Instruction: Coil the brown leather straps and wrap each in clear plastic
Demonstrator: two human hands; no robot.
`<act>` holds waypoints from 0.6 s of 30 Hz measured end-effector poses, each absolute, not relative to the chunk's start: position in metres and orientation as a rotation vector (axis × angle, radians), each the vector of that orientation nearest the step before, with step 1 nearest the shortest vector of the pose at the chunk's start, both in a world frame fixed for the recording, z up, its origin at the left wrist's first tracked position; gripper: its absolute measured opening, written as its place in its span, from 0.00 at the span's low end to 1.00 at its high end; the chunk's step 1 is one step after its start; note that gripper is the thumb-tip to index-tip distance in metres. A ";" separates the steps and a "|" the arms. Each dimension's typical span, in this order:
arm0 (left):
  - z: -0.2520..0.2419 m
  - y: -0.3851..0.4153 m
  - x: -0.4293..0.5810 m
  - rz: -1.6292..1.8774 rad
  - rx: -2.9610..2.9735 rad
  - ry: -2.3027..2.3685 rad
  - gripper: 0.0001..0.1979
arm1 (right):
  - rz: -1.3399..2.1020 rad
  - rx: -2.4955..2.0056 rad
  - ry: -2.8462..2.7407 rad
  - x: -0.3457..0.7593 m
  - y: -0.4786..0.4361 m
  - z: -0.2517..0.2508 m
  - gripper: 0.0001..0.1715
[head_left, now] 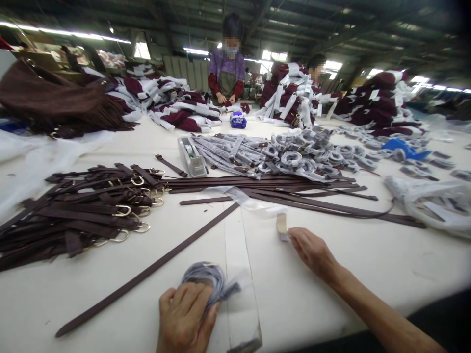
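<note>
My left hand (187, 314) is closed round a coiled strap (208, 274) in cloudy plastic wrap, low in the middle of the table. A loose wrapped end of the coil sticks out to its right. Farther up and to the right, my right hand (309, 250) pinches a small beige strip (281, 225), curved and held just over the table; its exact kind I cannot make out. A flat dark brown strap (147, 272) runs diagonally to the left of the coil. Beneath the coil lies a long pale strip (237, 245) on the tabletop.
Brown straps with gold buckles (121, 211) are heaped at left. Beyond lie long brown straps (294, 189), a grey tape dispenser (192, 158), wrapped coils (292, 158) and a clear plastic bag (434, 201). A co-worker (226, 73) stands across the table among maroon bundles (180, 117).
</note>
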State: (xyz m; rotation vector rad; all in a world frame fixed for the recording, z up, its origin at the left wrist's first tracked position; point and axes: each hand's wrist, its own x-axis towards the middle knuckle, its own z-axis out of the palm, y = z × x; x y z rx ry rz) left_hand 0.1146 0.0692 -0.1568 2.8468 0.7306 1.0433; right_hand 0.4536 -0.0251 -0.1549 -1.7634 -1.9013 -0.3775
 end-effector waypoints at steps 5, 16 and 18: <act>-0.154 0.072 0.110 1.124 2.739 0.785 0.07 | -0.369 -1.887 -1.685 0.468 -0.013 -0.134 0.12; -0.154 0.071 0.107 1.179 2.628 0.859 0.07 | -0.028 -1.766 -1.899 0.437 -0.021 -0.149 0.10; -0.155 0.071 0.106 1.193 2.619 0.866 0.07 | -0.076 -1.745 -1.881 0.442 -0.021 -0.151 0.09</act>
